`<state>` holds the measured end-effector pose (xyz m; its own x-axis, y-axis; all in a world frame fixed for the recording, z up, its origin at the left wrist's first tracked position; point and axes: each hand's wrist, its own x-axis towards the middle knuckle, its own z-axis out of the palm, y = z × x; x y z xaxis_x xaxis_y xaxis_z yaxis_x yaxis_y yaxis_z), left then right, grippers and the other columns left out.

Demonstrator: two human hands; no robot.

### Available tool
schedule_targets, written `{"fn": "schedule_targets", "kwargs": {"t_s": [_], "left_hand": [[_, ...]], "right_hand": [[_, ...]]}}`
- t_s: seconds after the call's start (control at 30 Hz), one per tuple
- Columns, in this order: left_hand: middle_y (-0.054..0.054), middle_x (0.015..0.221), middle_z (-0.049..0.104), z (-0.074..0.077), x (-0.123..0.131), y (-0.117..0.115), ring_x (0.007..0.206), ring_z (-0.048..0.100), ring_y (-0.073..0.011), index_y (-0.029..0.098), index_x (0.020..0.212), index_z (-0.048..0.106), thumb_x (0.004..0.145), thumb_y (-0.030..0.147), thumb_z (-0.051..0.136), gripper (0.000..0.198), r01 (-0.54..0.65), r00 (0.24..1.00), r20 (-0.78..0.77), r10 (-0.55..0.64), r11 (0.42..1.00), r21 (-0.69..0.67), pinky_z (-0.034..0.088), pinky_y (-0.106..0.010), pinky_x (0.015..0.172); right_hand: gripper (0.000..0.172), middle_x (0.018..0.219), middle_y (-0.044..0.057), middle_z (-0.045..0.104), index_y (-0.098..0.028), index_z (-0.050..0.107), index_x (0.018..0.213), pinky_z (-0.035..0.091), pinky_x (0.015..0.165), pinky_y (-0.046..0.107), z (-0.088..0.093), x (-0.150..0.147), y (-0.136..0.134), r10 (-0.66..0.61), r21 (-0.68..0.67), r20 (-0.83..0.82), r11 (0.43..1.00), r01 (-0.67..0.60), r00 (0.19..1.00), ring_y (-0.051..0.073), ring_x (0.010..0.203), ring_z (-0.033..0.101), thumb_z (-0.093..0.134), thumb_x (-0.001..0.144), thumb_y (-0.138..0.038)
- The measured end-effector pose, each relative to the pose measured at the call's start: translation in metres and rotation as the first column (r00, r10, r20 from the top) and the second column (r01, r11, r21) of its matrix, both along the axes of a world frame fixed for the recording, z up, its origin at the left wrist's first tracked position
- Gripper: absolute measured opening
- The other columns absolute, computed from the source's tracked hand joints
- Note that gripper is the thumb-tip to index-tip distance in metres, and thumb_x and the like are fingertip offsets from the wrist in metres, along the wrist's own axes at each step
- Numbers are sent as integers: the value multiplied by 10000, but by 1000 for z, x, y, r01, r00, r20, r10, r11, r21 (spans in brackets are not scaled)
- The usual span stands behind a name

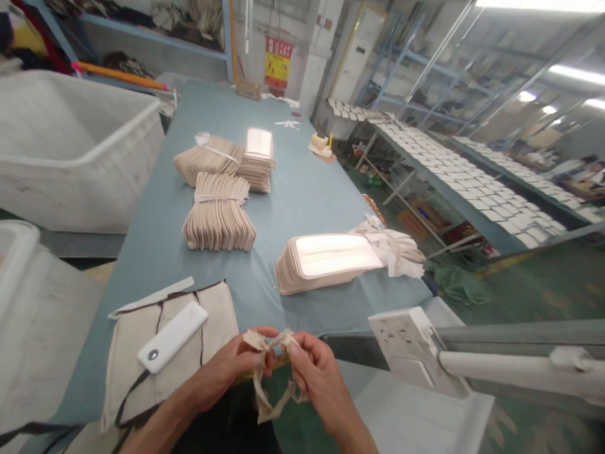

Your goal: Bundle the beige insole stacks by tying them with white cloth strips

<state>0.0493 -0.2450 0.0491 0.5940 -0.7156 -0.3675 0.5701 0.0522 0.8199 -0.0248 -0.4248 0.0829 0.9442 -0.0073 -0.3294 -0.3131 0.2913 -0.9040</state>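
Both hands pinch a cream fabric strip (265, 403) just off the table's near edge. My left hand (236, 362) is closed on one part of it, and my right hand (319, 369) is closed on another. Between them the strip looks looped or knotted, and its lower part hangs down in a loop. Beyond the hands lies a stack of beige fabric pieces (326, 261) with a pale top. A bunch of loose cloth strips (397, 249) sits against the stack's right end. Left of my left hand, a white power bank (172, 337) with a black cord rests on a cream cloth bag (220, 315).
Farther up the blue-green table (302, 189) stand tied bundles of beige pieces (220, 217) and another stack (258, 157). White bins (80, 170) flank the left side. A socket box (406, 347) on a pipe juts in at right. Long racks (477, 176) hold rows of pale pieces.
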Motion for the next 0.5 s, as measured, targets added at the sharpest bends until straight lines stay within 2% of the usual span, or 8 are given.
{"fn": "schedule_targets", "kwargs": {"t_s": [0.07, 0.2, 0.4, 0.5], "left_hand": [[-37, 870, 654, 10, 3, 1, 758, 573, -186, 147, 1226, 608, 798, 384, 753, 511, -18, 1000, -20, 18, 1000, -11, 458, -314, 761], [-14, 853, 626, 21, 16, 9, 646, 490, -128, 154, 1201, 609, 837, 440, 762, 487, -106, 994, 4, 106, 994, 5, 417, -274, 667], [-19, 922, 655, 28, 36, 24, 594, 410, -91, 201, 1208, 593, 826, 500, 798, 526, -196, 974, 132, 184, 977, 81, 307, -214, 540], [-17, 911, 658, 38, 42, 29, 620, 472, -94, 205, 1119, 592, 805, 507, 818, 491, -187, 978, 104, 182, 981, 43, 329, -193, 550]], "right_hand": [[560, 526, -95, 366, -159, 603, 890, 177, 445, 214, -4, 0, -1, -55, -49, 1, 997, 55, 998, 60, 469, 241, 678, 866, -714], [518, 541, -82, 371, -168, 616, 883, 222, 464, 229, -10, 1, 7, -95, -199, 22, 975, 97, 995, 82, 489, 282, 607, 926, -684], [376, 635, -45, 467, -179, 677, 869, 279, 563, 252, -5, 7, 27, 2, -466, 103, 884, 46, 995, 115, 598, 391, 561, 988, -517], [328, 692, -33, 544, -199, 697, 936, 320, 600, 255, -2, 9, 32, 32, -517, 97, 856, 23, 995, 138, 645, 474, 561, 972, -495]]}}
